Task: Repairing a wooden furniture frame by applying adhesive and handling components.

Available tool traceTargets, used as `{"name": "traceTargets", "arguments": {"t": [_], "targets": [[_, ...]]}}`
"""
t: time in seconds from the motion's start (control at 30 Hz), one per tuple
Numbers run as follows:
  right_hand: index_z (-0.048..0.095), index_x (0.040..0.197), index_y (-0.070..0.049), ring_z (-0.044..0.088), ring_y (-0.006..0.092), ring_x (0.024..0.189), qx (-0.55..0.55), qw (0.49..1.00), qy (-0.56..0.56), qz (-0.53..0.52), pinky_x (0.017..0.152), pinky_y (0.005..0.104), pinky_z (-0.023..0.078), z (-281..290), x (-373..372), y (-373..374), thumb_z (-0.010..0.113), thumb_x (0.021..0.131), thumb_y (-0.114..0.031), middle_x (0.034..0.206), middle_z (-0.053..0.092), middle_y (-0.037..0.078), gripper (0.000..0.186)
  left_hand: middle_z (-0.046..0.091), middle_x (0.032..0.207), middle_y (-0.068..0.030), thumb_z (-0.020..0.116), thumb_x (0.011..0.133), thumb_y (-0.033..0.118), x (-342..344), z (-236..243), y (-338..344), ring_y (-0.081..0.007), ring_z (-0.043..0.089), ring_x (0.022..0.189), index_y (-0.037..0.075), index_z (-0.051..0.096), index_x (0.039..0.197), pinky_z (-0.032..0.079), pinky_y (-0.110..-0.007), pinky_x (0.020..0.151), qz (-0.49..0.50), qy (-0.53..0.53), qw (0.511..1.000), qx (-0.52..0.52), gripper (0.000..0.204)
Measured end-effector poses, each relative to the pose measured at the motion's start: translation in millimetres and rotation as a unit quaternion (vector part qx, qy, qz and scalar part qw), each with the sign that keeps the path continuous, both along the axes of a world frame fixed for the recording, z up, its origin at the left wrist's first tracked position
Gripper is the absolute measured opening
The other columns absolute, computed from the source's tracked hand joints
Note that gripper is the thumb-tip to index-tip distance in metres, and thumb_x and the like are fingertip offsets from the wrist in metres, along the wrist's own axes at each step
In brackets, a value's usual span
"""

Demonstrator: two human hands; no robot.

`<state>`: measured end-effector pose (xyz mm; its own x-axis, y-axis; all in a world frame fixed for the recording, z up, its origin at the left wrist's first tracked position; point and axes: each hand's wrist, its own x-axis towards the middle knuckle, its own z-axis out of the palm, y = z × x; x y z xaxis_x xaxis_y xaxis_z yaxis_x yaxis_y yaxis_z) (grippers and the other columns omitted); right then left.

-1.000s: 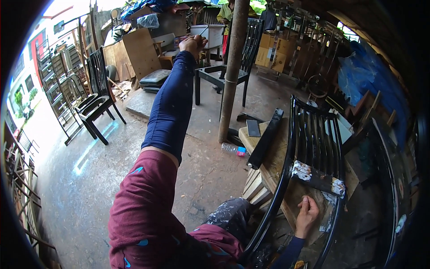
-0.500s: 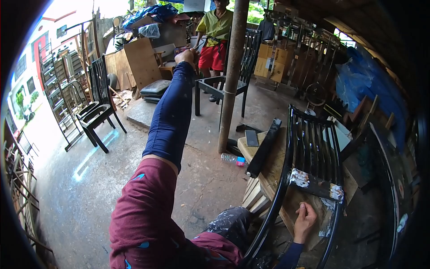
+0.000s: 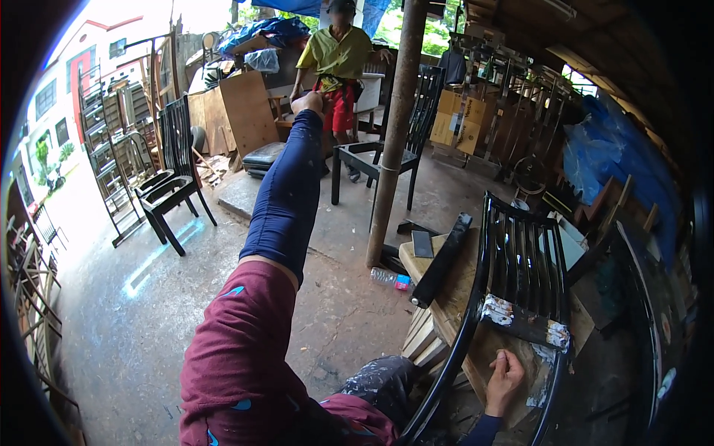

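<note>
Here, under an open workshop roof:
Left hand [image 3: 309, 102]: raised far out ahead on a straight arm in a dark blue sleeve; grip cannot be told, fingers too small and turned away.
Right hand [image 3: 504, 379]: low right, fingers curled narrow, resting on the wooden surface [image 3: 439, 297] just beside the chair frame's near rail.
Black chair frame [image 3: 520, 282]: glossy slatted back lying flat on the surface, lower rail patched with pale filler [image 3: 520, 321].
Black bar [image 3: 442, 260]: loose length lying tilted across the surface's left edge.
Plastic bottle [image 3: 390, 279]: on the concrete floor by the post, clear, blue label band.
Post [image 3: 394, 134]: upright, between surface and far chairs.
Other person [image 3: 338, 67]: yellow-green shirt, red shorts, standing beyond the raised hand.
Cartons [image 3: 465, 123]: yellow-brown boxes stacked right of the post, labels too small to tell.
Blue tarpaulin [image 3: 602, 156]: hanging at far right.
</note>
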<state>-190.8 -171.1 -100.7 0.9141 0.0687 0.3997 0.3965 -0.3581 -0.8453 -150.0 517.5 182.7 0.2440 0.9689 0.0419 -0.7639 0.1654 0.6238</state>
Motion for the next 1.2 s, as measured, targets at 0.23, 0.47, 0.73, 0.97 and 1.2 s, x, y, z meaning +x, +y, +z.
{"name": "traceTargets", "arguments": {"t": [0.23,0.47,0.73,0.97,1.2], "targets": [[0.070,0.103,0.005,0.056,0.0113,0.067,0.006,1.000,-0.006,0.012,0.064,0.0269,0.045,2,-1,2,0.061,0.101,-0.019,0.072,0.061,0.005,0.026,0.070,0.087,-0.0162,0.059,0.092,-0.003,-22,10,3,-0.0276,0.072,0.069,-0.008,0.064,0.100,0.065,-0.039,0.061,-0.012,-0.025,1.000,-0.001,0.010],[0.070,0.104,0.005,0.056,0.0122,0.067,-0.001,1.000,-0.006,0.006,0.065,0.0280,0.046,-2,-1,-4,0.060,0.102,-0.021,0.072,0.061,0.005,0.027,0.067,0.078,-0.0136,0.056,0.096,0.003,-19,4,-6,-0.0263,0.069,0.066,-0.002,0.064,0.089,0.062,-0.041,0.055,0.011,-0.048,0.999,-0.002,0.012],[0.070,0.105,0.004,0.057,0.0134,0.068,-0.010,1.000,-0.014,0.024,0.065,0.0290,0.046,-4,3,-2,0.060,0.101,-0.022,0.072,0.062,0.005,0.028,0.068,0.077,-0.0083,0.048,0.096,0.002,-25,-5,40,-0.0236,0.068,0.067,0.004,0.064,0.088,0.061,-0.042,0.063,-0.026,-0.021,0.999,0.000,0.018],[0.070,0.106,0.005,0.058,0.0141,0.069,-0.026,1.000,-0.013,0.003,0.066,0.0295,0.047,-2,0,-4,0.060,0.101,-0.022,0.072,0.062,0.006,0.029,0.068,0.080,-0.0123,0.053,0.097,0.001,-30,-12,33,-0.0260,0.068,0.066,-0.001,0.064,0.091,0.062,-0.040,0.059,-0.023,-0.055,0.997,-0.046,0.012],[0.069,0.107,0.006,0.060,0.0163,0.069,-0.042,0.999,-0.009,-0.001,0.066,0.0308,0.049,-4,-1,0,0.060,0.100,-0.020,0.074,0.063,0.008,0.028,0.069,0.081,-0.0131,0.057,0.094,-0.002,-48,-18,34,-0.0239,0.067,0.064,-0.002,0.066,0.085,0.059,-0.038,0.054,0.031,-0.046,0.997,-0.048,0.012]]}}
